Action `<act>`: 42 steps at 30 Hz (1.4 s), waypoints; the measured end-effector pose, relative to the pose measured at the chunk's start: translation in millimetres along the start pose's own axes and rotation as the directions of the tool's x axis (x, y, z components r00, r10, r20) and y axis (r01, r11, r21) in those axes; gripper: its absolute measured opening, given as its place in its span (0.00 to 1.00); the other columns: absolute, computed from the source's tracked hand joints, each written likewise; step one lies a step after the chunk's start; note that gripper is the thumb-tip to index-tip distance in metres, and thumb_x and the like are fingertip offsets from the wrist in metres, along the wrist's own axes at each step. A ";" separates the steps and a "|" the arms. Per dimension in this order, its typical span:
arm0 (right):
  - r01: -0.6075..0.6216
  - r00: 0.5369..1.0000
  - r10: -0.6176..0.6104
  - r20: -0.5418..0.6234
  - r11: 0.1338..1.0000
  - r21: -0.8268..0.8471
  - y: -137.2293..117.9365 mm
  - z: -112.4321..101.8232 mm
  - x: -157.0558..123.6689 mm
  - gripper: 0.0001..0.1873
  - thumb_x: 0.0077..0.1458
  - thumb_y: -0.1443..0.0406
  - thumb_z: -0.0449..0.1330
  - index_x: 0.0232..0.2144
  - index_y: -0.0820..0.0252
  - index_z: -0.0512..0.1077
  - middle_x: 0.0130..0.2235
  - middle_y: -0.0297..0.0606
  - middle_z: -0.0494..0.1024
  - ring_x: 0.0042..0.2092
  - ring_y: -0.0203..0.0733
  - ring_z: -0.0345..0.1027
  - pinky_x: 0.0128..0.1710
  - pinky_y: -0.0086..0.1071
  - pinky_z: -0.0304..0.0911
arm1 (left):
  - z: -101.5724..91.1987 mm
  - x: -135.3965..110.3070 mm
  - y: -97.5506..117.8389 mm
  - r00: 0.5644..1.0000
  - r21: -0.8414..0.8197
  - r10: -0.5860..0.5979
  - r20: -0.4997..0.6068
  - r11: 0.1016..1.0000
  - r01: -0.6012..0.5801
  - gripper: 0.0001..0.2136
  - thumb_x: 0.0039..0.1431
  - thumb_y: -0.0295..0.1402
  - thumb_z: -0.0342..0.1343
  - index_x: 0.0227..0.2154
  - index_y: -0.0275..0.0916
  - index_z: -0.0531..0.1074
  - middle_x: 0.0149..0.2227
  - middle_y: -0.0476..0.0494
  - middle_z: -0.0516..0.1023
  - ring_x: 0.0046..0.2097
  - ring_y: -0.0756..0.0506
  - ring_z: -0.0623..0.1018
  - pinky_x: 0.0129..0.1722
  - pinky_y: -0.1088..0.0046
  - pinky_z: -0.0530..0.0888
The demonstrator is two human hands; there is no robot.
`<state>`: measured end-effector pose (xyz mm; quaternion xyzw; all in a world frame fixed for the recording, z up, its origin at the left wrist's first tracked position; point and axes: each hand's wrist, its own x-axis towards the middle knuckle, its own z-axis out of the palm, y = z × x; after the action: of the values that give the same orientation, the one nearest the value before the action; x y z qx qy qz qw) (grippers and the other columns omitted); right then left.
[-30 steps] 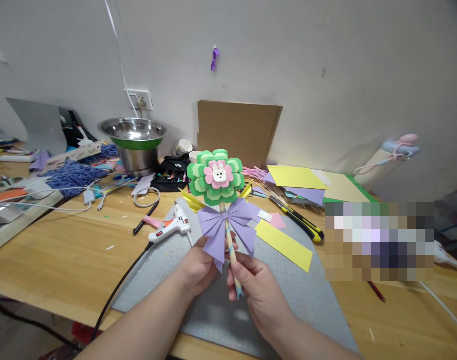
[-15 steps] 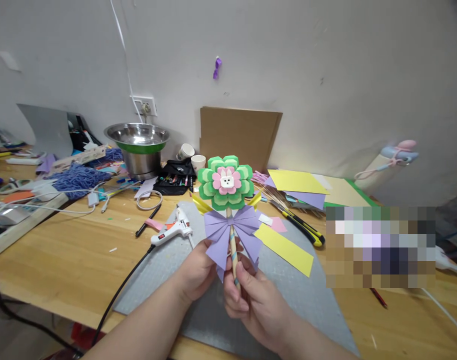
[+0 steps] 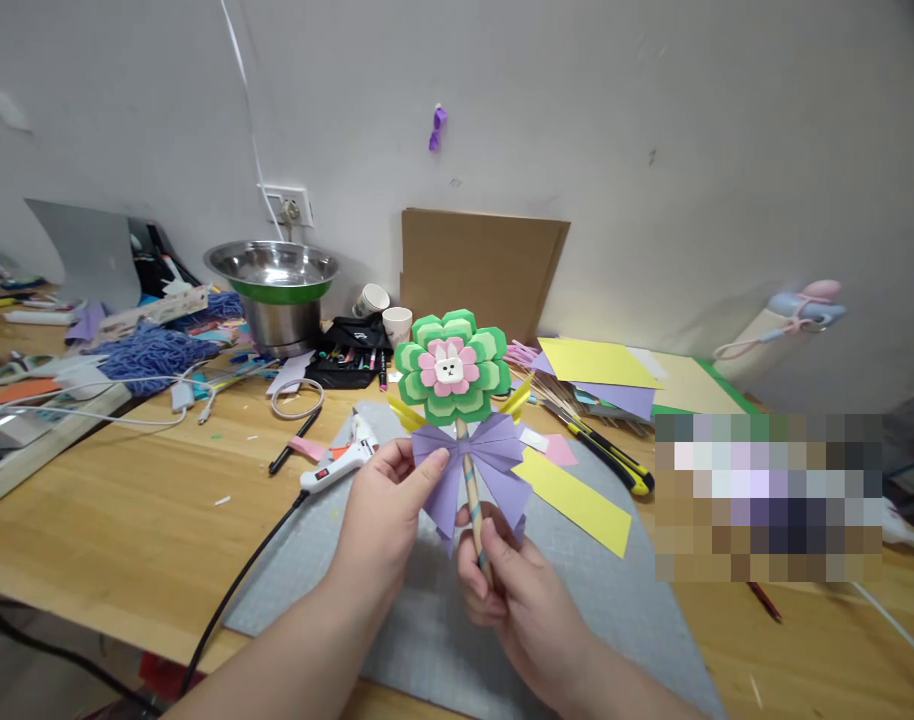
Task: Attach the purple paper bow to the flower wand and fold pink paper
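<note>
I hold up a paper flower wand (image 3: 451, 368) with green layered petals, a pink inner ring and a white bunny face at its centre. Its striped stick (image 3: 473, 505) is gripped near the lower end by my right hand (image 3: 513, 575), fingers wrapped round it. A purple paper bow (image 3: 494, 448) sits on the stick below the flower, and yellow paper pieces (image 3: 515, 402) stick out behind it. My left hand (image 3: 389, 500) pinches the bow's left side, thumb in front; its other fingers are partly hidden behind the paper.
Below my hands lies a grey cutting mat (image 3: 299, 590), with a white glue gun (image 3: 341, 466), yellow paper strip (image 3: 577, 500) and box cutter (image 3: 614, 462). Behind stand brown cardboard (image 3: 479, 270), a metal basin (image 3: 273, 265) and a black pencil case (image 3: 352, 350). Blue yarn (image 3: 153, 360) lies left.
My left hand has moved up from beneath the bow to its left side, thumb now on the front. The flower has turned slightly; my right hand keeps its hold on the stick.
</note>
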<state>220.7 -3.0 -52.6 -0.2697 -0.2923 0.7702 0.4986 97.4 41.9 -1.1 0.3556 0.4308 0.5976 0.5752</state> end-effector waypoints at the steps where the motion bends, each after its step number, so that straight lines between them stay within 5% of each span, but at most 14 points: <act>1: 0.001 1.000 -0.001 -0.008 1.000 -0.020 -1.1 0.5 0.0 0.16 0.59 0.53 0.57 0.37 0.61 0.68 0.19 0.23 0.61 0.18 0.26 0.38 0.18 0.25 0.35 | 0.8 0.5 -2.2 1.000 -0.004 0.001 -0.010 1.000 -0.001 0.11 0.46 0.34 0.67 0.29 0.35 0.75 0.30 0.46 0.80 0.33 0.49 0.76 0.33 0.77 0.71; 10: 0.032 0.999 -0.036 -0.041 0.994 -0.103 1.2 -1.2 0.7 0.17 0.57 0.52 0.59 0.31 0.59 0.64 0.19 0.23 0.60 0.19 0.26 0.39 0.19 0.26 0.35 | 12.3 -5.1 -10.7 0.997 -0.020 -0.056 -0.057 0.998 0.055 0.16 0.46 0.34 0.67 0.36 0.36 0.70 0.32 0.47 0.77 0.27 0.50 0.75 0.23 0.76 0.71; 28: 0.093 0.993 -0.103 -0.054 0.981 -0.172 3.6 -1.2 -2.0 0.17 0.57 0.51 0.58 0.33 0.59 0.67 0.20 0.24 0.56 0.21 0.30 0.40 0.19 0.26 0.38 | 14.1 -10.5 -5.0 0.993 -0.015 -0.109 -0.041 0.994 0.109 0.14 0.40 0.38 0.70 0.25 0.34 0.75 0.23 0.50 0.75 0.19 0.53 0.67 0.20 0.77 0.64; 42: 0.171 0.981 -0.184 -0.054 0.966 -0.194 0.8 -2.3 -3.7 0.18 0.54 0.50 0.61 0.32 0.59 0.70 0.20 0.25 0.56 0.21 0.30 0.42 0.20 0.27 0.39 | 15.0 -11.1 16.6 0.993 0.040 -0.116 0.017 0.993 0.115 0.12 0.36 0.37 0.71 0.22 0.35 0.78 0.22 0.47 0.77 0.23 0.51 0.67 0.20 0.77 0.58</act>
<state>223.2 -6.3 -54.2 -0.3157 -0.3688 0.6813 0.5479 105.8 33.0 20.7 0.3468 0.4566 0.5514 0.6060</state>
